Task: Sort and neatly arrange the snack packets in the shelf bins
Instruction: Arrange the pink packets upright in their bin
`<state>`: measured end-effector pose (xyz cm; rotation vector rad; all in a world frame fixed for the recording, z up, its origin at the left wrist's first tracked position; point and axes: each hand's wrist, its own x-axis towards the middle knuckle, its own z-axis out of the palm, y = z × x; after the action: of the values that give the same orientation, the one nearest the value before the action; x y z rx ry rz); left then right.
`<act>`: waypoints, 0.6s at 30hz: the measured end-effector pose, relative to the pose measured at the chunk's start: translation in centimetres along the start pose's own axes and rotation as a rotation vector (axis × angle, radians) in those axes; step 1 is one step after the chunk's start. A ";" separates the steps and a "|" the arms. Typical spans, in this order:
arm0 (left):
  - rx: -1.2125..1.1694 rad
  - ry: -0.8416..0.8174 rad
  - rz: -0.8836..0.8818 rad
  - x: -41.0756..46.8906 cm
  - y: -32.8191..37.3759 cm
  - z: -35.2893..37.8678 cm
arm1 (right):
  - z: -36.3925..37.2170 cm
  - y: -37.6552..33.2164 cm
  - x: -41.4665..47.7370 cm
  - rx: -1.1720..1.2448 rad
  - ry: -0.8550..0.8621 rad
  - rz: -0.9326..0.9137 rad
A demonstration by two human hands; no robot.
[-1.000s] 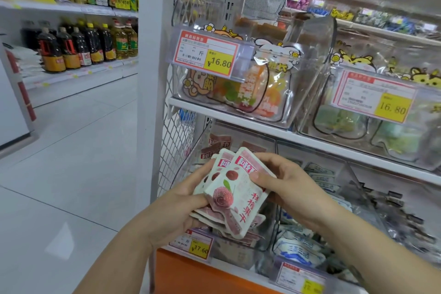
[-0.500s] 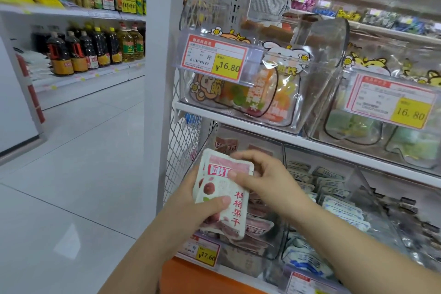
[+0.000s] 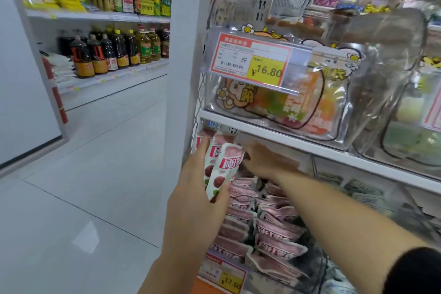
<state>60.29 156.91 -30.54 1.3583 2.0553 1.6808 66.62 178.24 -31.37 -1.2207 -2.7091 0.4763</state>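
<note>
Pink packets [image 3: 224,167] gripped in left hand [image 3: 198,200], at the bin's [image 3: 319,267] left side. Right hand [image 3: 262,162] inside the bin, blurred, grip hard to tell. Tuck in upright, names facing out.

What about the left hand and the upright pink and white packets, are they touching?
Touching. The head view shows the left hand gripping the packets, its thumb pressed over their lower end.
</note>
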 end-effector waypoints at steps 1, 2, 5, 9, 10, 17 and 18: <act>-0.006 -0.001 -0.005 0.1 -0.1 0.1 | 0.4 0.0 0.4 -0.040 0.001 0.004; -0.008 -0.001 -0.006 0.2 -0.2 0.2 | 0.8 0.1 0.8 -0.087 0.021 0.000; -0.008 -0.017 -0.006 0.3 -0.4 0.2 | 0.4 -0.1 0.2 -0.212 0.083 0.039; 0.007 -0.035 0.002 0.4 -0.6 0.0 | -1.2 1.5 -1.4 -0.169 0.324 0.087; 0.019 -0.034 0.003 0.4 -0.7 0.0 | -1.7 1.7 -2.2 -0.176 0.389 0.119; 0.039 -0.013 0.009 0.2 -0.9 0.1 | -3.6 3.0 -5.5 0.059 0.321 0.174; 0.031 -0.012 0.006 0.2 -0.9 0.2 | -3.4 3.0 -5.5 0.168 0.363 0.152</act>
<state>59.75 157.24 -31.28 1.3827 2.0814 1.6452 73.25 176.77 -29.11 -1.3245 -2.2406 0.4394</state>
